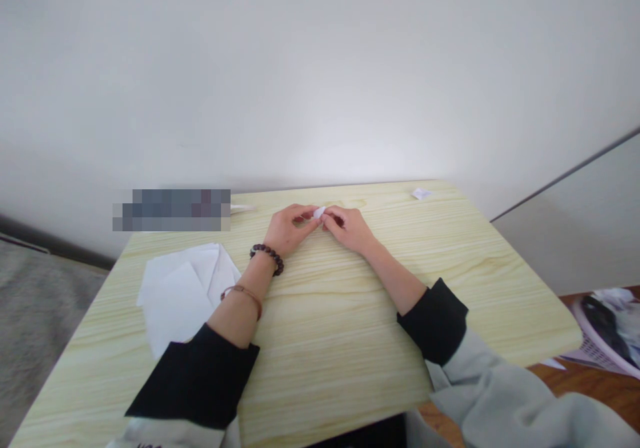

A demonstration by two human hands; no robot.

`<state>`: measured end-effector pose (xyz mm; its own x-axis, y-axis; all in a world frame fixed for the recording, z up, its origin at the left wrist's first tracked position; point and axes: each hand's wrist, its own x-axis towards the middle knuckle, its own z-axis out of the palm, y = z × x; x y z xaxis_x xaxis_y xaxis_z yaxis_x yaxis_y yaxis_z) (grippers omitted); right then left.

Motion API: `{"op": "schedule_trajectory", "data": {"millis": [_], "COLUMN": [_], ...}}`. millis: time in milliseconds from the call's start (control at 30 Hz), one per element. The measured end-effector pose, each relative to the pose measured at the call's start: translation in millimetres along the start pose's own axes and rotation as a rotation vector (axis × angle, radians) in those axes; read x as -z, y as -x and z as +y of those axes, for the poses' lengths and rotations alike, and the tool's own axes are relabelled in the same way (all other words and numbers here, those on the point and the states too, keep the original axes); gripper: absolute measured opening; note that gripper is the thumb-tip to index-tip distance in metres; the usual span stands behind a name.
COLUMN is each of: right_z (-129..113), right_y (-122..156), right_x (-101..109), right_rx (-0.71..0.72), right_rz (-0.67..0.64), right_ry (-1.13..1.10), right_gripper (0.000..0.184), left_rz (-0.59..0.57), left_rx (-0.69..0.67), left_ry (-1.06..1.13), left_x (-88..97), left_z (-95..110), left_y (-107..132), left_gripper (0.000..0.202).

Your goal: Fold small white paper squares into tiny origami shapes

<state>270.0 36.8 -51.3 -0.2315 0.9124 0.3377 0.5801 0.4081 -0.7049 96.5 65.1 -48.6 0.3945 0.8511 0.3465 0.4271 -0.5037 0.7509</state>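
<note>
My left hand (287,229) and my right hand (350,228) meet near the far middle of a light wooden table (325,341). Both pinch one small white folded piece of paper (319,213) between their fingertips, just above the tabletop. My left wrist wears a dark bead bracelet (267,257) and a thin brown cord. Dark sleeves are pushed up on both forearms.
Several white paper sheets (183,295) lie overlapped at the table's left. A small folded white paper piece (421,193) sits at the far right corner. A white wall rises behind the table. A lilac basket (607,335) with dark items stands on the floor at right.
</note>
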Motion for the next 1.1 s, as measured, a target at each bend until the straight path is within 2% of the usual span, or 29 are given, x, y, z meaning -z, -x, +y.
{"op": "schedule_trajectory", "data": {"millis": [433,533,667,767,900,1100], "right_z": [-2.3,-2.7,-4.0,-5.6,-8.2,-7.2], "right_y": [0.5,-0.3,-1.5,-2.0,-1.8,-1.0], "right_x": [-2.6,-2.4,-3.3,-4.2,-3.1,-1.9], "right_rx": [0.017,0.026,0.037,0.043,0.035,-0.025], "right_rz": [0.048,0.032,0.008,-0.006,0.021,0.099], "right_ry": [0.17,0.23,0.328,0.386,0.439,0.342], "right_gripper": [0.017,0.016,0.017,0.017,0.019,0.014], "left_rz": [0.021,0.011,0.017,0.006,0.03,0.051], "left_rx": [-0.026,-0.066,-0.068,-0.041,0.026,0.083], "left_ry": [-0.072,-0.164,-0.401,-0.494,-0.435,-0.147], "left_x": [-1.1,-2.3,-3.0,-2.8,-1.9,0.3], "left_z": [1.6,2.0,8.1,12.0,8.6,5.2], "left_y": [0.7,1.7,4.2,5.0,3.6,2.3], "left_gripper": [0.03,0.03,0.04,0.033,0.027,0.031]}}
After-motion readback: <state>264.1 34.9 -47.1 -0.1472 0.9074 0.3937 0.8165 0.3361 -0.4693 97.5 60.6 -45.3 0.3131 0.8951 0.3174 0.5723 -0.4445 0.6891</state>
